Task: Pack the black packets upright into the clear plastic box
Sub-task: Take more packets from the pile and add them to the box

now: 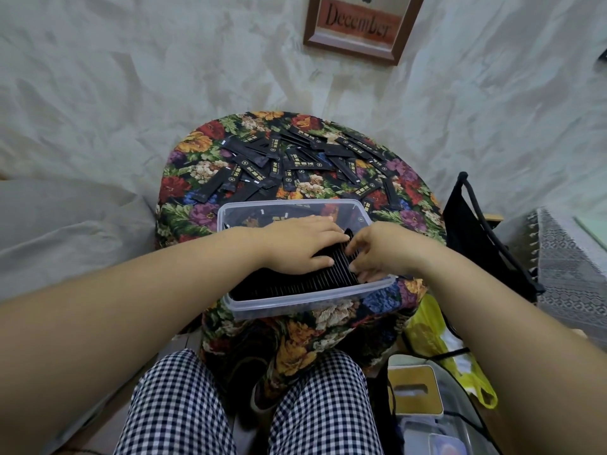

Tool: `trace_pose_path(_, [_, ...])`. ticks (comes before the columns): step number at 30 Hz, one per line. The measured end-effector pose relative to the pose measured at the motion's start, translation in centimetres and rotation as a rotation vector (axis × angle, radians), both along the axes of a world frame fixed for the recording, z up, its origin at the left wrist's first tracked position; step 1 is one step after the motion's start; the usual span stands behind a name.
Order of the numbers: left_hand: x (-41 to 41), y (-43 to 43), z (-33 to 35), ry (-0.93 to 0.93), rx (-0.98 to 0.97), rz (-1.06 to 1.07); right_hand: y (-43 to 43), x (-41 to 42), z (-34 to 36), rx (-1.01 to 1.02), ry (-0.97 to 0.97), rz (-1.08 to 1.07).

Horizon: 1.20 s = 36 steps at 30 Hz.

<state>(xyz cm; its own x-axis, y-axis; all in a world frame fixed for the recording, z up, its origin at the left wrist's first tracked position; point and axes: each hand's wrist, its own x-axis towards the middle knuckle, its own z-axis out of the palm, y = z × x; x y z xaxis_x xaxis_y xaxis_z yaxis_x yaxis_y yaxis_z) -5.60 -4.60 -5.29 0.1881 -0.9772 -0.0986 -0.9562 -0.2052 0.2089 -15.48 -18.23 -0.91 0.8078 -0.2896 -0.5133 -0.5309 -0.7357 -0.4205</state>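
A clear plastic box (305, 307) sits at the near edge of a round table with a floral cloth (187, 208). Its near half holds a tight row of black packets standing upright (295, 285). My left hand (302, 246) lies flat on top of that row with straight fingers. My right hand (377, 251) meets it from the right, its curled fingers pinching the tops of the upright packets at the row's right end. Many loose black packets (305, 162) lie scattered on the cloth beyond the box.
A black folding chair (476, 231) stands right of the table. A yellow plastic bag (437, 336) and a box with a slot (414, 389) lie on the floor at the right. A framed "December" picture (358, 24) leans against the sheet-draped wall. My checked trouser knees (249, 405) are under the table's edge.
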Motion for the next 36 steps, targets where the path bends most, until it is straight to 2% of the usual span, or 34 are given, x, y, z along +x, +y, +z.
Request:
trace_pose_path(9, [0.4,-0.6,-0.6,-0.033,-0.018,-0.020,-0.4,-1.5,-0.6,0.012,-0.122,-0.030])
trace_pose_path(14, [0.1,-0.5,-0.8,-0.096,-0.100,-0.076,-0.3,-1.5,-0.8,-0.003,-0.124,-0.034])
trace_pose_path(22, [0.1,-0.7,-0.7,-0.082,-0.057,-0.070,-0.2,-1.6,-0.9,0.012,-0.145,-0.049])
trace_pose_path(30, [0.3,-0.3,-1.0,-0.070,-0.053,-0.052,-1.1,-2.8,0.1,0.299,-0.274,-0.164])
trace_pose_path(36, [0.2,0.0,-1.1,-0.033,-0.052,-0.046,-5.7,-1.9,-0.2,0.444,-0.530,-0.365])
